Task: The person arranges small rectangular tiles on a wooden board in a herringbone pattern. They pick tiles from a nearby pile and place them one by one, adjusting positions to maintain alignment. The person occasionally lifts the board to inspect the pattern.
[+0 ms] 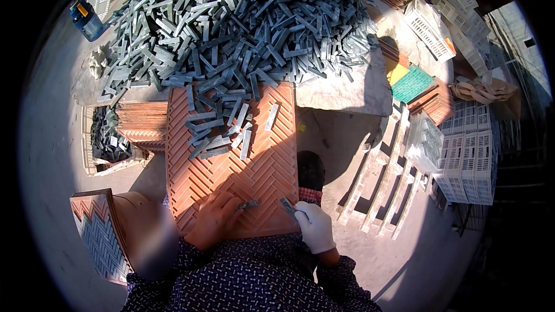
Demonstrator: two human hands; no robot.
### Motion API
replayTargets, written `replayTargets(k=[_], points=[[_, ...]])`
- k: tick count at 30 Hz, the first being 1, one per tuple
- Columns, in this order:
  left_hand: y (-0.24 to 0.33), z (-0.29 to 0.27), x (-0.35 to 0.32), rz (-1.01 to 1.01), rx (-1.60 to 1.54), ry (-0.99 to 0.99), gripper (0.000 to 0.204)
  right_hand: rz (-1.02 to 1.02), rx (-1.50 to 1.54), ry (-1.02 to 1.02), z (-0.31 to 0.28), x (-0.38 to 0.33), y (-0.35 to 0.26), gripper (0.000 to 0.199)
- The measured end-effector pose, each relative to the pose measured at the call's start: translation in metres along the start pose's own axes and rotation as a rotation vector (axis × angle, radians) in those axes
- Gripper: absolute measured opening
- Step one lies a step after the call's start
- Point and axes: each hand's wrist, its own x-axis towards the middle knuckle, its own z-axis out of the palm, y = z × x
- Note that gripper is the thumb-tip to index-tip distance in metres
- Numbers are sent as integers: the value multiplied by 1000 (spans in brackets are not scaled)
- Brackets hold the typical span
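An orange-brown tray with herringbone slots lies in front of me, its near end against my patterned clothing. My bare left hand is over its near part, fingers closed on a short grey stone strip. At the tray's near right corner, my right hand in a white glove pinches another grey stone strip. Several loose strips rest on the tray's far half, and a single pale strip lies apart from them on the right. The slots near my hands look unfilled.
A large heap of stone strips covers the table beyond the tray. Stacked trays and a crate of dark pieces are left; a filled herringbone tray is near left. A wooden pallet and white crates are right.
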Motion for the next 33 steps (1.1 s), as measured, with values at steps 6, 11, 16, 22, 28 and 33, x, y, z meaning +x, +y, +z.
replayTargets(k=[6,11,16,22,28,33], points=[[0,0,0,9,1,-10,23,-88,-85,10,6,-5,-4,21],[-2,1,0,66,20,-8,23,-74,-119,29,10,-7,-6,19],[4,0,-2,47,-1,-58,22,-51,-149,48,7,-8,-6,16],[4,10,-3,26,-111,-50,21,-137,-129,131,9,3,-3,17],[4,24,-2,40,-109,-6,20,-124,-104,53,14,17,-6,16],[13,25,5,40,-115,-40,22,-30,-31,16,8,21,-8,18]])
